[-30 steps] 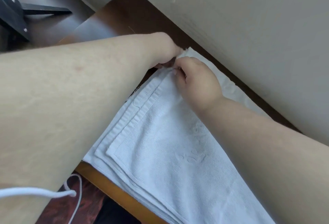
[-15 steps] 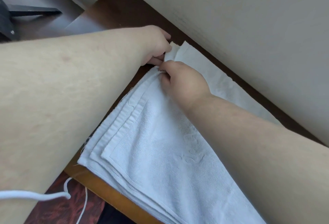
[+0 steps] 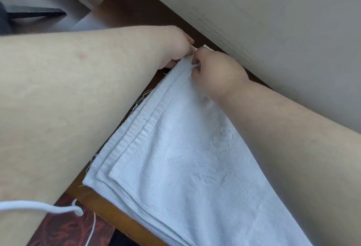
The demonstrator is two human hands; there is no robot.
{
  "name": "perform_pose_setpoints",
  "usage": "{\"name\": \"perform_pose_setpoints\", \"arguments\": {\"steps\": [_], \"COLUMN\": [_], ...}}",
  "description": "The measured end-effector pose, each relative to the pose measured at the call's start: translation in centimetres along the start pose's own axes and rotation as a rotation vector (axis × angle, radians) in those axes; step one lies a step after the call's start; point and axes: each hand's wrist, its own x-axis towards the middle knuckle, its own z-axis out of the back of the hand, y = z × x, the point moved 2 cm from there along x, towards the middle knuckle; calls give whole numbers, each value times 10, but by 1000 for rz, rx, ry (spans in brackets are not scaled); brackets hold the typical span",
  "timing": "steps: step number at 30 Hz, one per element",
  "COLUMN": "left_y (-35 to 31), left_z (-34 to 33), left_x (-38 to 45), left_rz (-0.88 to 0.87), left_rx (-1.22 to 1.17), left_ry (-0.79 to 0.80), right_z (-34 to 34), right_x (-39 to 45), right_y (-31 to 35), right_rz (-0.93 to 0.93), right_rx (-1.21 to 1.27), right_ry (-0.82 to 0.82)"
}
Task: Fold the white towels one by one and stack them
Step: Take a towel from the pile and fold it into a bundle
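Observation:
A white towel (image 3: 185,163) lies folded in several layers on a dark wooden table (image 3: 136,11), its hemmed edges stepped along the left side. My left hand (image 3: 175,48) and my right hand (image 3: 216,71) meet at the towel's far corner, near the wall. Both pinch the top layer's corner between the fingers. My forearms cover much of the left and right of the towel. The corner itself is mostly hidden under my fingers.
A pale wall (image 3: 273,30) runs diagonally along the table's far side, close to my hands. The table's lighter wooden front edge (image 3: 117,216) shows at the lower left, with reddish floor (image 3: 68,232) below. A white cord (image 3: 39,206) crosses my left arm. A dark object (image 3: 29,13) stands at the upper left.
Both hands have drawn the top layer's far corner over the under layer, which showed beyond it half a second ago and is now nearly covered.

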Motion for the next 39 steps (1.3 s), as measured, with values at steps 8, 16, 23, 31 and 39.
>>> {"name": "perform_pose_setpoints", "arguments": {"steps": [8,16,23,31,39], "left_y": [-4,-10,84,130,146], "left_z": [5,13,16,0,24], "left_x": [9,-24,-136,-147,-166], "left_rz": [28,-95,-106,-19,-115], "left_rx": [34,-94,640,535,316], "left_ry": [146,40,-189,-229,-356], "right_z": [-6,-27,-16,-25,-56], "right_x": [-11,-21,-4,-9,-57], "right_y": [21,14,14,31,46], "right_rz": [266,200,119,69,0], "right_rx": [194,403,286,88,-65], "right_ry": [-188,-170,10,50,83]}}
